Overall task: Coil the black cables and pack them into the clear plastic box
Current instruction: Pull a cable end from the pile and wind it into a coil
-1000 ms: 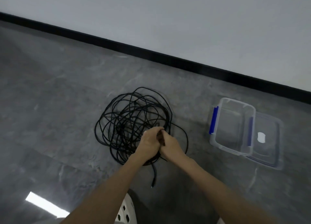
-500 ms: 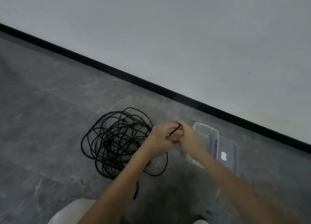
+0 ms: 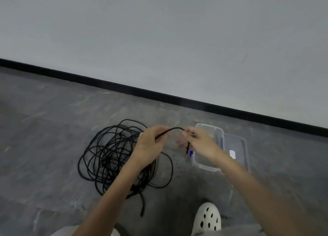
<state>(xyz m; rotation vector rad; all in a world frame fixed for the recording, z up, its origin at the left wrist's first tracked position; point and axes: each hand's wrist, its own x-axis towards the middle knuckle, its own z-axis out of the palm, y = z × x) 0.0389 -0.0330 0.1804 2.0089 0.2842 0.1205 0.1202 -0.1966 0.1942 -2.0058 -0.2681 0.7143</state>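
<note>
A loose tangle of black cable (image 3: 113, 156) lies on the grey floor, with one free end trailing toward me. Above it, my left hand (image 3: 150, 145) grips a lifted stretch of the cable. My right hand (image 3: 198, 143) pinches the same stretch a short way to the right, with the cable's plug end hanging below its fingers. The cable arches between the two hands. The clear plastic box (image 3: 213, 129) with blue clips sits open on the floor behind my right hand, partly hidden by it.
The box's clear lid (image 3: 238, 152) lies flat against the box's right side. A white wall with a black baseboard (image 3: 159, 94) runs close behind. My white perforated shoe (image 3: 207, 218) shows at the bottom, near the box.
Both hands rose from the pile with a cable end and drew apart, so a short arch of cable now spans them. The camera tilted up toward the wall.
</note>
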